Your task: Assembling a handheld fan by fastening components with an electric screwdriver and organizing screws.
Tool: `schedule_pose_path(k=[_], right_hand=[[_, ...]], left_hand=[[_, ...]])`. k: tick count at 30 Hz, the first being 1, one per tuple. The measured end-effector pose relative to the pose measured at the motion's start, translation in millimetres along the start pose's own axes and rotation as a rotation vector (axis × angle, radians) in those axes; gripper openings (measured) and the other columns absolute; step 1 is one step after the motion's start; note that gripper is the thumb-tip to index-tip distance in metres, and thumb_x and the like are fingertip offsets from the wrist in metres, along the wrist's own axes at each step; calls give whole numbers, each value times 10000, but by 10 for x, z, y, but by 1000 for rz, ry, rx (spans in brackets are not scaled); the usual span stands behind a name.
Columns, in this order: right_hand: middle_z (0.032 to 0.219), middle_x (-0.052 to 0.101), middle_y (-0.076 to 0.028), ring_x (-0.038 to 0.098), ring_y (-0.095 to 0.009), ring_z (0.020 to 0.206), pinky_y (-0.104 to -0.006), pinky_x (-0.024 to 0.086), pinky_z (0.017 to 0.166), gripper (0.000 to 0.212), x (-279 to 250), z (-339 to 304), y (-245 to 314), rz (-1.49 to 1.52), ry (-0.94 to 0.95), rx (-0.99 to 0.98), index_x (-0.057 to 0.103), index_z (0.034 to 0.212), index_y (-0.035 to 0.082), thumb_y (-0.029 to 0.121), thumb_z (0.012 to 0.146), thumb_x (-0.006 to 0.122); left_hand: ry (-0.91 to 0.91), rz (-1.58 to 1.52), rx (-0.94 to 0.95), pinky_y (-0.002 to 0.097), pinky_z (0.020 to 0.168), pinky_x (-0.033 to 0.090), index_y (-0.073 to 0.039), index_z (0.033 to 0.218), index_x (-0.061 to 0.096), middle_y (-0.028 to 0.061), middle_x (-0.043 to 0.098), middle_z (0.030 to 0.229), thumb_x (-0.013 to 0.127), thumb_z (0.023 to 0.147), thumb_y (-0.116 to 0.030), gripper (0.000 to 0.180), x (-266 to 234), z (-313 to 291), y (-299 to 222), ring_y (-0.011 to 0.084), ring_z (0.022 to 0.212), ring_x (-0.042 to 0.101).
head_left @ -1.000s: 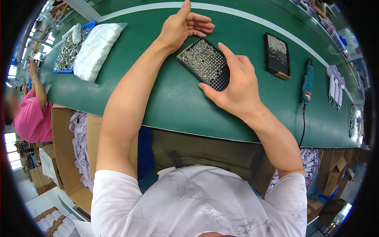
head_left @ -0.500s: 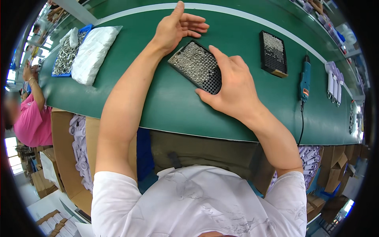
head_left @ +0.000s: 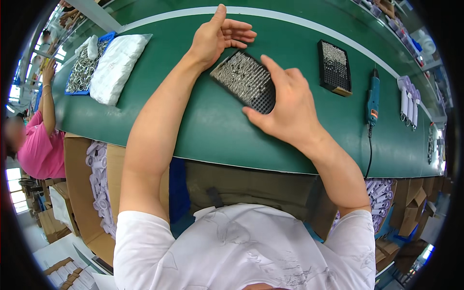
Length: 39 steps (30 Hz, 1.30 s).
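Observation:
My right hand (head_left: pixel 285 99) grips the right end of a black tray (head_left: pixel 263 102), thumb on the near side and fingers along the far side. The tray has a grid of small holes and sits at a slant. Small silvery metal parts, perhaps screws, (head_left: pixel 240 72) cover most of it, and bare holes show near my right palm. My left hand (head_left: pixel 215 38) is open beside the tray's far left corner, fingers spread and pointing right. It holds nothing; whether its edge touches the tray I cannot tell.
A second black tray of metal parts (head_left: pixel 334 67) and a green electric screwdriver (head_left: pixel 373 99) lie at right, near pale purple handles (head_left: pixel 409 101). At left are a white plastic bag (head_left: pixel 118 70) and a blue basket of metal rings (head_left: pixel 82 77). Beyond it sits a person in pink (head_left: pixel 41 150).
The tray has shifted slightly to the right with my right hand, and the metal parts look blurred. My left hand stays almost in place. The person in pink has raised an arm.

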State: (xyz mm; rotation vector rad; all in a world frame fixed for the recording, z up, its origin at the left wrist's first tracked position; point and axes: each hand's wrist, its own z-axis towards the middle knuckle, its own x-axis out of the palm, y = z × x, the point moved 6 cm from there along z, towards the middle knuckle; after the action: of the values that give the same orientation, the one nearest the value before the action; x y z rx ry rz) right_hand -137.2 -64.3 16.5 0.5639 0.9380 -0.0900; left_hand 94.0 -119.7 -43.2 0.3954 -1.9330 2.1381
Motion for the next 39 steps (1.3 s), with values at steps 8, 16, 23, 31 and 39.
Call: schedule_pose_path(k=[8, 16, 23, 31, 39], right_hand=[[1048, 671, -180, 615, -330, 951, -428, 534, 862, 937, -74, 48, -55, 9, -120, -22, 529, 1423, -31, 253, 625, 931], [1107, 662, -166, 615, -312, 1004, -408, 534, 878, 928, -132, 73, -140, 0, -225, 21, 534, 1421, -24, 258, 635, 940], [1261, 641, -179, 614, -303, 1135, -396, 522, 984, 939, -123, 42, -163, 92, -300, 52, 495, 1460, -12, 229, 669, 938], [1339, 584, -127, 557, -206, 1225, -342, 431, 1085, 694, 106, -24, -576, 1127, -477, 778, 446, 1469, -84, 420, 1036, 648], [1337, 611, -119, 611, -176, 1166, -346, 489, 1021, 618, 265, -95, -750, 1256, -597, 883, 543, 1433, -4, 504, 1083, 507]], left_hand=[[-29, 189, 37, 385, 1006, 519, 65, 1242, 672, 209, 733, 1162, 260, 1099, -614, 807, 162, -85, -132, 271, 1105, 699], [75, 122, 193, 399, 1074, 502, 73, 1286, 641, 214, 699, 1246, 355, 1106, -552, 711, 356, -158, -202, 265, 1187, 659], [46, 178, 178, 386, 1013, 555, 81, 1335, 582, 229, 667, 1268, 363, 1090, -579, 738, 402, -133, -188, 267, 1124, 685], [-220, 120, 257, 399, 992, 567, 105, 1267, 584, 247, 688, 1214, 311, 1109, -556, 733, 419, -197, -315, 287, 1091, 695], [-230, 213, 369, 328, 927, 547, 103, 1159, 649, 181, 721, 1082, 372, 1115, -535, 697, 798, -308, -328, 207, 997, 695]])
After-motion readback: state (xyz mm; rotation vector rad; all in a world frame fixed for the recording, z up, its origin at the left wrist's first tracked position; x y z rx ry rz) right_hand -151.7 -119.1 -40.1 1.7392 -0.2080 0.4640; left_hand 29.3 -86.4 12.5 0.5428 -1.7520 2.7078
